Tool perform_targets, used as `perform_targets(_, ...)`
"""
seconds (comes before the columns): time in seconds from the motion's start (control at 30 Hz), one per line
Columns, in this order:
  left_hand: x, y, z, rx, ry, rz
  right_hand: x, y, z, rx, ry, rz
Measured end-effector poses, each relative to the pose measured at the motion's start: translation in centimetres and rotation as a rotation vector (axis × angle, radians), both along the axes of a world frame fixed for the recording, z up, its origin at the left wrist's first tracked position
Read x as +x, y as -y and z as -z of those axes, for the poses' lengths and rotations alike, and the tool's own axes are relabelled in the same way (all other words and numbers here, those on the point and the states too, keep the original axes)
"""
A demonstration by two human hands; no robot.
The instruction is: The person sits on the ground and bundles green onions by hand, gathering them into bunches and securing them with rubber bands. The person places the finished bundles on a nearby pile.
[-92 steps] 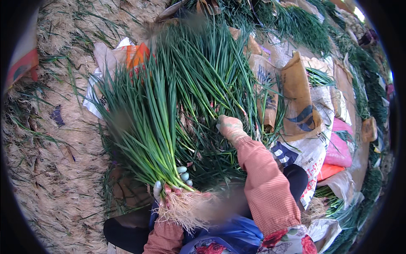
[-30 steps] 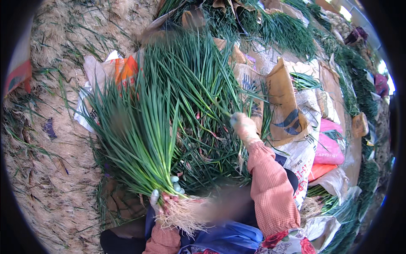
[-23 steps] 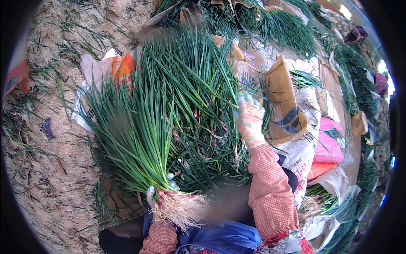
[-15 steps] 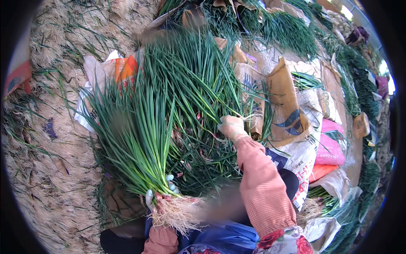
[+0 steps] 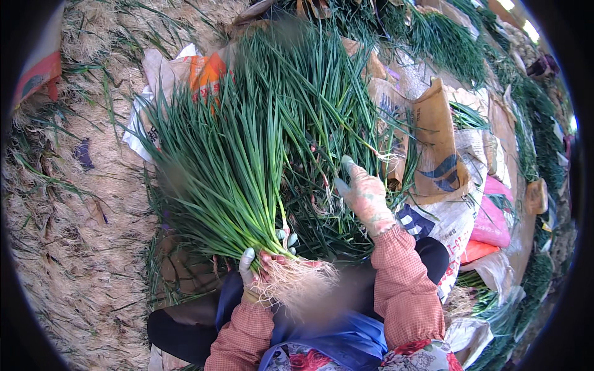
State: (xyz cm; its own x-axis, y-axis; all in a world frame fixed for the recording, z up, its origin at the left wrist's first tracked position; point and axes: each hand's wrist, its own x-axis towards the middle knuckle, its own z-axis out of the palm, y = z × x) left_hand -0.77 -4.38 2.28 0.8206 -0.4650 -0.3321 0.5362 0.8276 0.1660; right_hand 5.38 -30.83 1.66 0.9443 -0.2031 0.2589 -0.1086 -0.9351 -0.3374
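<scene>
A thick bunch of spring onions [image 5: 241, 179] fans away from me to the upper left, its reddish bulbs and pale roots pointing towards my lap. Around its bulb end my left hand [image 5: 252, 272], in a light glove, is closed. My right hand [image 5: 366, 196], in a stained glove, hovers over loose spring onions with thumb and forefinger apart and nothing visible between them. Just beyond it lies a single spring onion [image 5: 375, 151] with white roots. Dark green leaves and small bulbs [image 5: 325, 179] lie beneath the right hand.
A brown paper sack [image 5: 436, 142] and white woven sacks [image 5: 461, 213] lie to the right, beside a pink bag [image 5: 492, 213]. Dry roots and straw-like litter [image 5: 80, 247] cover the ground at left. More green onions [image 5: 442, 46] are heaped at the far right.
My right hand has drawn back towards me and its fingers have parted from the single spring onion. My left hand and the bunch appear shifted to the right as the view moved.
</scene>
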Motion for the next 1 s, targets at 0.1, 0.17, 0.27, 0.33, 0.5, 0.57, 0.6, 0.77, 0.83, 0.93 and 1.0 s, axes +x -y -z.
perform_targets(0.1, -0.8, -1.1, 1.7, 0.028, 0.004, 0.01, 0.9, -5.3, -2.6, 1.047, -0.702, 0.109)
perform_targets(0.17, -1.9, -1.7, 4.1, 0.05, -0.043, 0.084, 1.5, -6.1, 0.6, 1.407, -0.803, -0.153)
perform_targets(0.27, -2.0, -2.8, 2.8, -0.405, -0.181, 0.023, 2.1, -8.7, 2.3, 1.559, -0.688, -0.106)
perform_targets(0.33, -2.2, -3.1, 2.6, -0.579, -0.215, -0.035, 0.9, -9.2, 2.4, 1.49, -0.669, -0.15)
perform_targets(0.5, -1.7, -2.3, 3.5, 0.035, -0.035, 0.047, -1.4, -8.3, 2.6, 1.536, -0.726, -0.006)
perform_targets(0.57, -2.0, -2.5, 4.0, 0.015, -0.018, 0.058, -0.5, -8.5, 0.6, 1.457, -0.672, -0.023)
perform_targets(0.6, -2.3, -2.1, 3.7, 0.07, -0.107, -0.027, 0.1, -8.4, 2.5, 1.476, -0.664, -0.162)
perform_targets(0.77, -2.0, -1.2, 2.1, 0.009, -0.139, -0.115, -1.5, -9.6, 1.3, 1.653, -0.95, -0.151)
perform_targets(0.83, -1.6, -1.4, 2.4, 0.071, 0.009, 0.0, -2.3, -10.2, 1.1, 1.708, -0.842, -0.193)
perform_targets(0.93, -1.8, -1.1, 1.6, 0.157, -0.022, 0.049, -1.3, -10.3, 1.6, 1.739, -0.809, -0.251)
perform_targets(1.0, -1.8, -1.3, 2.0, 0.17, -0.059, 0.087, -1.5, -9.7, 2.1, 1.635, -0.834, -0.239)
